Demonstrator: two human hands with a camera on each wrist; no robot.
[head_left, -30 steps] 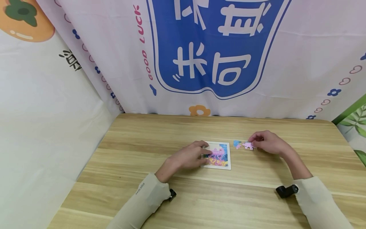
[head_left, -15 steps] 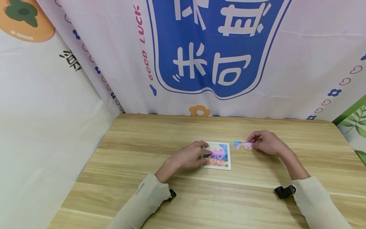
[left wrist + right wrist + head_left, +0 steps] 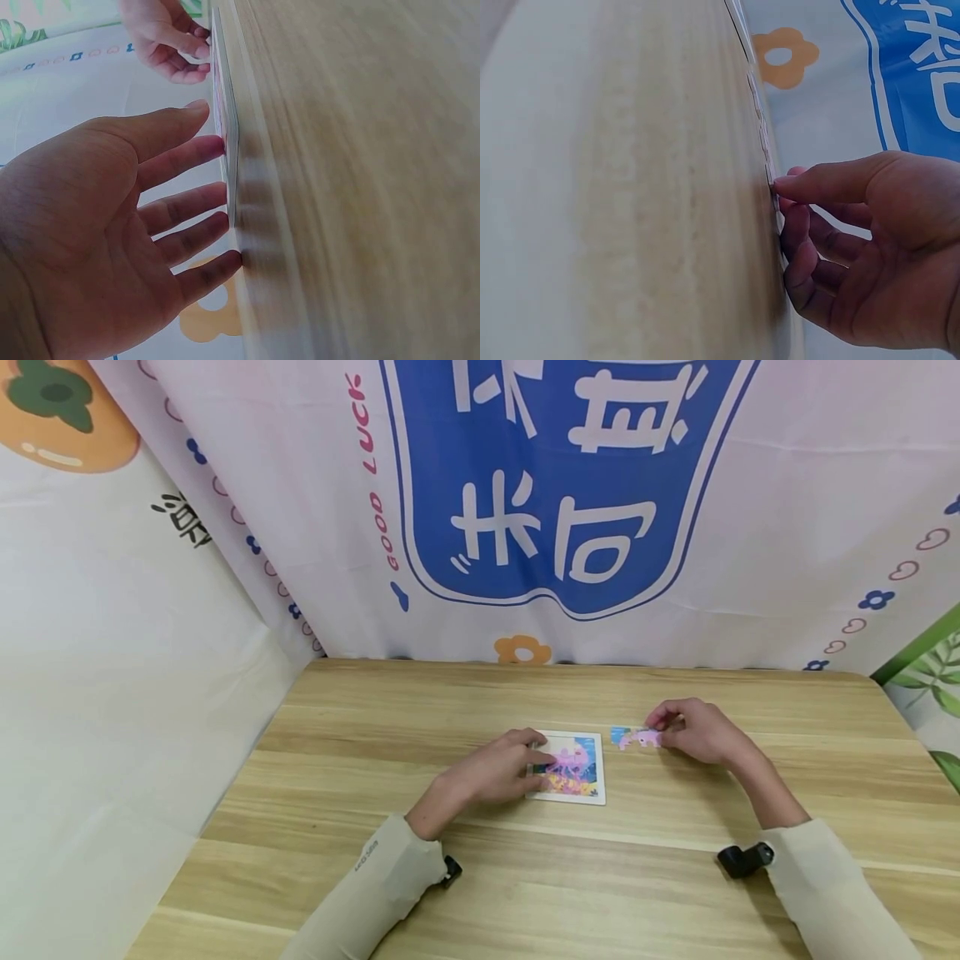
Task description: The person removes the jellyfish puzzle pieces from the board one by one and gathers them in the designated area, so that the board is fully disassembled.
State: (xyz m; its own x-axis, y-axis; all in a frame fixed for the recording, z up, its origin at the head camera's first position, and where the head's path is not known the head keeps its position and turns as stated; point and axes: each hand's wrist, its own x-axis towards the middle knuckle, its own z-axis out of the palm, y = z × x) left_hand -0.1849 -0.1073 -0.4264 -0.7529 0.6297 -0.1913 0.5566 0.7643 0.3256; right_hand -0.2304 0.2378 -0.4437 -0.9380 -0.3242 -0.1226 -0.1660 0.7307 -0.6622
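Note:
A white-framed jigsaw puzzle (image 3: 577, 783) with a pink jellyfish picture lies on the wooden table. My left hand (image 3: 501, 765) rests on its left side; the left wrist view shows straight, spread fingers (image 3: 184, 225), with fingertips right at the board's edge. Right of the frame, my right hand (image 3: 697, 731) pinches a pink puzzle piece (image 3: 647, 738) between thumb and fingers, low at the tabletop. Just left of that lies a blue and pink puzzle piece (image 3: 620, 737), close beside it. In the right wrist view the pieces appear only as thin edges by the thumb (image 3: 817, 182).
The table (image 3: 480, 877) reaches back to a printed cloth (image 3: 300, 485) with a blue sign and flowers. A white cloth (image 3: 112, 693) hangs on the left. Black wrist cameras sit at both beige sleeves (image 3: 832, 881).
My right hand has shifted slightly left, bringing the pink puzzle piece closer to the blue and pink one and turning it a little. The left hand has stayed on the jigsaw puzzle.

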